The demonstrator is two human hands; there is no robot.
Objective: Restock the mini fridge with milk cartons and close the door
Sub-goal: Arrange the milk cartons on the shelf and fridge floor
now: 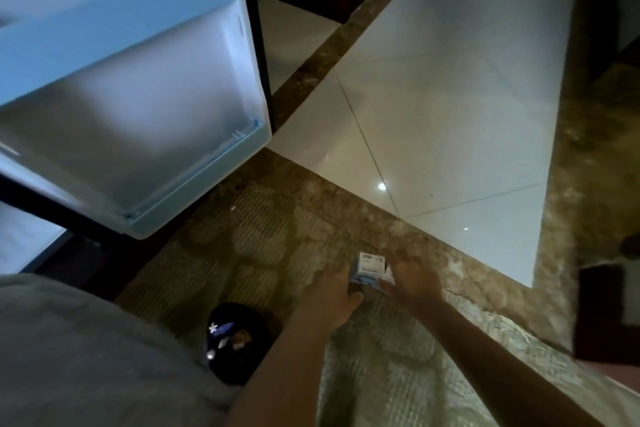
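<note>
A small white and blue milk carton [370,269] stands on the patterned mat low in the head view. My left hand [334,300] wraps its left side and my right hand [410,279] its right side, so both hold it. The mini fridge door [138,107] hangs wide open at the upper left, its white inner liner and lower shelf rail facing me. The fridge's inside lies outside the frame.
A dark shoe with small decorations [230,340] sits just left of my left forearm. Glossy white floor tiles [450,107] spread to the right, edged by brown marble strips. A dark object [606,315] lies at the right edge. Grey clothing fills the lower left.
</note>
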